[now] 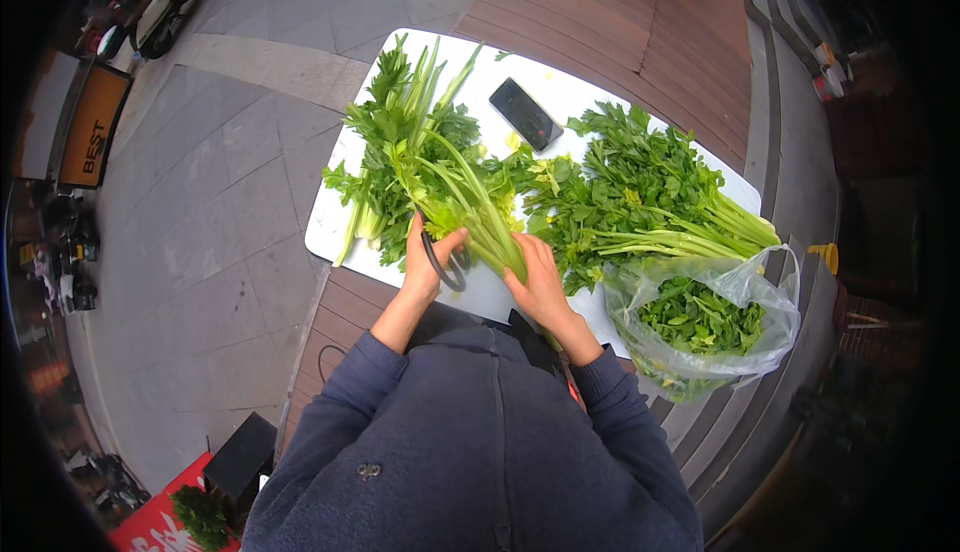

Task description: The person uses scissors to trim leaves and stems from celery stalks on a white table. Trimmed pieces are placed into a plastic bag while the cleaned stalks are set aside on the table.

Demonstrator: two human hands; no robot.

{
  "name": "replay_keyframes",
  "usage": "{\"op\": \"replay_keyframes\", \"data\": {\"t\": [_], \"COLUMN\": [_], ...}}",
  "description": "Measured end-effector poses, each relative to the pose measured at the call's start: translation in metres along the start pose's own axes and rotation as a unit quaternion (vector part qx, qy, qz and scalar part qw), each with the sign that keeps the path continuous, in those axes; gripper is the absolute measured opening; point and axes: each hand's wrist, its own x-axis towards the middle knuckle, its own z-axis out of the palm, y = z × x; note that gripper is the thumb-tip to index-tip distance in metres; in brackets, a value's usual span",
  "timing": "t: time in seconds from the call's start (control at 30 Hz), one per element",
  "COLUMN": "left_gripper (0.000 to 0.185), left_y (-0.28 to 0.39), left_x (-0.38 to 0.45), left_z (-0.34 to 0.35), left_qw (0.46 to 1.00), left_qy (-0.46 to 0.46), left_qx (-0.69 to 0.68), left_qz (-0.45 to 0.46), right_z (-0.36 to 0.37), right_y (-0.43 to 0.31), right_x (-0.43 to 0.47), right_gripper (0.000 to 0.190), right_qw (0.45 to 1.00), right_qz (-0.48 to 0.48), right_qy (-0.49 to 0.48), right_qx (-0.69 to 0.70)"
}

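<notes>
My left hand (426,258) grips the black loop handles of a pair of scissors (442,271); the blades are hidden among the leaves. Wrapped around the stalks of a celery bunch (487,229), my right hand (541,278) holds it at a slant above the near edge of the white table (469,297). Beyond my left hand lies more leafy celery (390,147), its stalks pointing to the far left corner. A large celery pile (637,169) covers the right side, stalk ends towards the right edge.
A smartphone (526,115) lies near the table's far edge. At the near right corner, a clear plastic bag (780,304) contains cut celery leaves (701,319). Wooden decking (570,19) runs under the table, grey paving (217,177) is on the left, and steps (787,154) are on the right.
</notes>
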Motion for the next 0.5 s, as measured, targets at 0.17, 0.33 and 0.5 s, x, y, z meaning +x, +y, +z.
{"op": "replay_keyframes", "data": {"t": [0.17,0.33,0.5], "left_gripper": [0.042,0.034,0.029], "left_y": [0.006,0.009,0.000], "left_x": [-0.001,0.003,0.008], "left_z": [0.006,-0.016,-0.020], "left_qw": [0.997,0.981,0.981], "left_qy": [-0.044,-0.153,-0.153], "left_qx": [-0.062,-0.115,-0.116], "left_qz": [-0.008,-0.036,-0.043], "right_z": [0.038,0.037,0.033], "right_y": [-0.021,-0.005,-0.005], "right_x": [0.035,0.045,0.050], "right_gripper": [0.033,0.024,0.017], "right_qw": [0.934,0.848,0.833], "right_qz": [0.113,0.198,0.197], "right_qy": [-0.033,-0.101,-0.139], "right_qx": [0.337,0.481,0.498]}}
